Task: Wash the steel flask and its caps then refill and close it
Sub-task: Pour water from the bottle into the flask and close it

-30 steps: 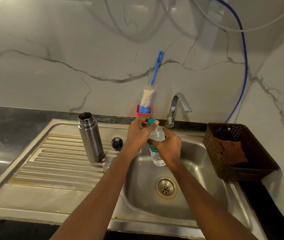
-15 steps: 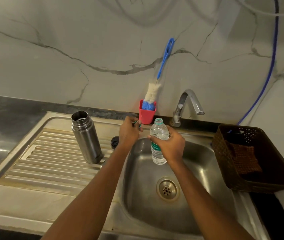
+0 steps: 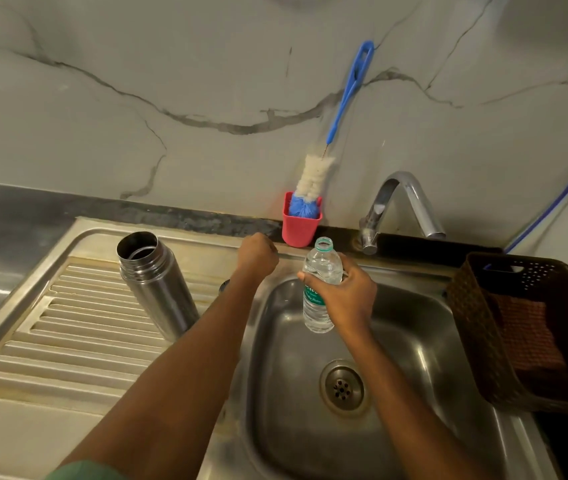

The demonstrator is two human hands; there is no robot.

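The open steel flask (image 3: 158, 289) stands without a cap on the ribbed drainboard (image 3: 78, 341), left of my arms. My right hand (image 3: 344, 296) grips a clear plastic water bottle (image 3: 320, 268), upright and uncapped, over the sink basin (image 3: 414, 341). My left hand (image 3: 257, 254) is a closed fist at the sink's back rim, between the flask and the bottle. The bottle's cap does not show in it. A dark edge of one flask cap (image 3: 223, 286) peeks out beside my left forearm; the rest is hidden.
A red holder (image 3: 300, 230) with a blue-handled bottle brush (image 3: 344, 98) stands against the marble wall. The tap (image 3: 400, 206) arches over the basin's back right. A brown basket (image 3: 476, 306) holding a cloth sits right of the sink. The drain (image 3: 343, 388) lies below the bottle.
My left hand twisted the teal cap off the bottle and drew away to the left and back with it. The bottle now stands open in my right hand.
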